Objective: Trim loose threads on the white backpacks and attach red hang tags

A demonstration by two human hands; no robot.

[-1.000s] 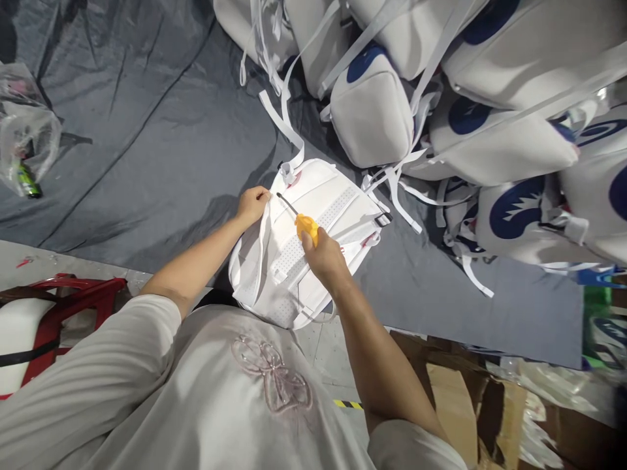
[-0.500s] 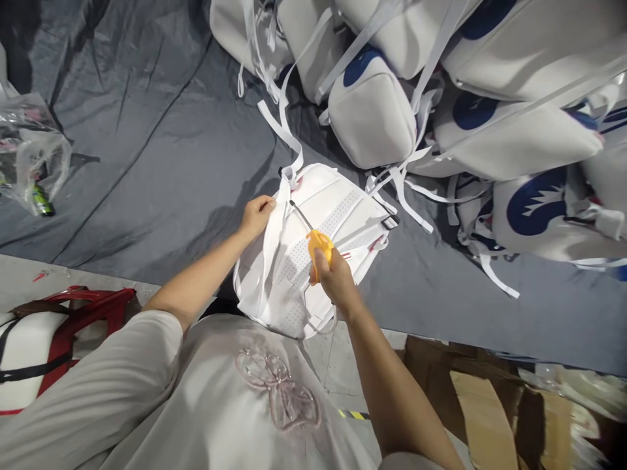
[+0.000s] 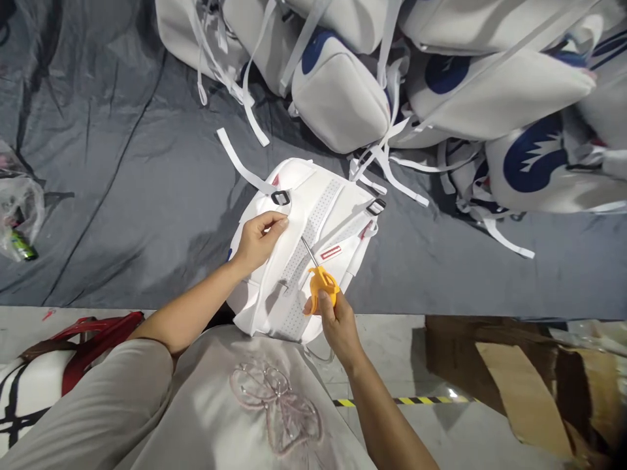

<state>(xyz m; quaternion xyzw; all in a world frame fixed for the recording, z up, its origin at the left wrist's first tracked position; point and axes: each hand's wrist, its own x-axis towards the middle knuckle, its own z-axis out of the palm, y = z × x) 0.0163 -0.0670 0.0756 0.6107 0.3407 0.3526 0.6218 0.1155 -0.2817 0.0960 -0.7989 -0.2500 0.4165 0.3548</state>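
Note:
A white backpack [image 3: 294, 267] lies on the grey cloth in front of me, its strap side up. My left hand [image 3: 257, 241] pinches the edge of its left shoulder strap [image 3: 294, 222], just below a black buckle [image 3: 281, 198]. White webbing [image 3: 240, 163] trails from that buckle onto the cloth. Orange-handled scissors [image 3: 323, 281] are in my right hand [image 3: 340, 326], fingers closed round the handles. Their blades look shut and point up and left over the perforated back panel, near the left strap. Beside them, a red-edged label [image 3: 330, 252] marks the other strap, with a second buckle [image 3: 376, 207] above.
Several white bags with dark blue patches [image 3: 337, 91] are heaped at the back and right, loose straps hanging out. A clear plastic bag [image 3: 19, 202] lies far left. Below the cloth's front edge are a red stool [image 3: 105, 343] and cardboard [image 3: 524, 391].
My left hand has shifted from the strap's outer side to below the buckle, and the buckle now shows. The scissors have moved lower with my right hand. The view has shifted.

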